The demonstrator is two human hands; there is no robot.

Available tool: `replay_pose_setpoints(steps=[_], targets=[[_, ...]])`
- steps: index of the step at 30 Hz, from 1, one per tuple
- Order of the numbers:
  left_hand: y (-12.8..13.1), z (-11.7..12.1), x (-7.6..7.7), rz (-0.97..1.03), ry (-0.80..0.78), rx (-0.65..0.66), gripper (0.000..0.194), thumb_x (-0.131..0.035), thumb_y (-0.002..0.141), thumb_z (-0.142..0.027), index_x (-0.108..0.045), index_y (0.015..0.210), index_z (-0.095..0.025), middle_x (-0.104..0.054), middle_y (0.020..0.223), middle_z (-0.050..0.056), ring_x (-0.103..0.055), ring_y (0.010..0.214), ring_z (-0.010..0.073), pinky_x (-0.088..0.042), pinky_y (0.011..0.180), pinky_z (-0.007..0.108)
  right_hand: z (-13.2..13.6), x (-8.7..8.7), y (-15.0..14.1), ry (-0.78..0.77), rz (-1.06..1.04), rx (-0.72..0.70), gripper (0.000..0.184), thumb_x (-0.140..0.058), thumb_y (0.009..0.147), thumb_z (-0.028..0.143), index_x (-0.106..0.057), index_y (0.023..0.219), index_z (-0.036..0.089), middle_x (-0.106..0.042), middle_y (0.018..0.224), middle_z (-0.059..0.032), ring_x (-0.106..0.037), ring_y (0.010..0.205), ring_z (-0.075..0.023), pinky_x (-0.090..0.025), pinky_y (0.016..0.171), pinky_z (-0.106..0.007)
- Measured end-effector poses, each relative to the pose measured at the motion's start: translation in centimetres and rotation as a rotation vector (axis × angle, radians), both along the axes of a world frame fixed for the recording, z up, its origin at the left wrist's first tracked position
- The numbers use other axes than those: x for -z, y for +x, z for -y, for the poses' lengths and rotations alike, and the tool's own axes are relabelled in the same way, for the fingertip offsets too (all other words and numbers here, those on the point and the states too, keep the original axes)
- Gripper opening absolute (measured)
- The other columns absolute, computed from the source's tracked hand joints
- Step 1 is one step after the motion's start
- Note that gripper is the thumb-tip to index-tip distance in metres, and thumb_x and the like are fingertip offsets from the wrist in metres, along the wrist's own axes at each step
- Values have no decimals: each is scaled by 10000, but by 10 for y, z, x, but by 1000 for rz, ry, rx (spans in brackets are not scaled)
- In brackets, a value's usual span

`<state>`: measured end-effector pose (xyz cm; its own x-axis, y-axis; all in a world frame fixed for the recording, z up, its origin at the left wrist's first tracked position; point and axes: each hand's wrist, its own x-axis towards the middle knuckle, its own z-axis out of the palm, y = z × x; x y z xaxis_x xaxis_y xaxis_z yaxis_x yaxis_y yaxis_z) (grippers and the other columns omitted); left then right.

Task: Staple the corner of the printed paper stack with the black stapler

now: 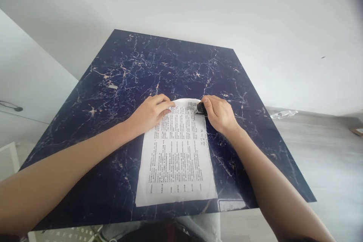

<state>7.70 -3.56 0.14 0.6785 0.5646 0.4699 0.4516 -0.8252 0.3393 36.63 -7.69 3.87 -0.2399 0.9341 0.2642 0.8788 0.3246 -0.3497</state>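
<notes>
Left hand: the fingers (167, 103) are bent over the far left edge of the printed papers (178, 159), thumb and forefinger slightly apart at the tips – whether they pinch the papers, I cannot tell.
Right hand: the fingers and thumb (219, 111) are clamped on a black stapler (201, 109), its front end pointing toward the left hand.
Stapler: at the right fingertips, its nose over the far right edge of the papers; whether its mouth is pressed closed is too small to tell.
Papers: running from between the two sets of fingers toward the wearer, the far edge bowed upward – lines of print across them, handwriting along the right side, below the right fingers.
Tabletop: dark blue with white marbled veins (170, 64), under the papers and reaching well beyond the fingertips.
Pale strip: flat on the tabletop (112, 87), beyond the left fingers and off to their left.
Clear plastic item: on the grey floor (283, 114), well apart from the right fingers, to their right.
</notes>
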Motion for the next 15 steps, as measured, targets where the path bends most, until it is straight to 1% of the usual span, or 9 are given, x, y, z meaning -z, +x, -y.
replay_pose_setpoints(steps=[3, 9, 15], targets=[[0, 0, 0, 1, -5, 1, 231, -539, 1060, -152, -670, 1237, -223, -683, 1177, 92, -677, 1069, 247, -543, 925, 454, -2, 1, -4, 32, 16, 24, 499, -209, 1140, 424, -520, 792, 247, -629, 778, -68, -563, 775, -238, -354, 671, -374], [0, 0, 0, 12, -6, 3, 226, -520, 1067, -154, -666, 1228, -216, -682, 1153, 91, -677, 1051, 241, -549, 920, 455, -2, 1, -5, 62, 52, 8, 497, -198, 1141, 412, -509, 787, 252, -596, 751, -70, -518, 762, -241, -348, 654, -382], [0, 0, 0, 10, -1, 1, 233, -511, 1065, -139, -662, 1225, -217, -682, 1160, 90, -678, 1063, 242, -548, 924, 455, -3, 0, -5, 50, 47, -6, 487, -210, 1137, 401, -465, 750, 253, -578, 740, -68, -517, 761, -235, -343, 647, -384]])
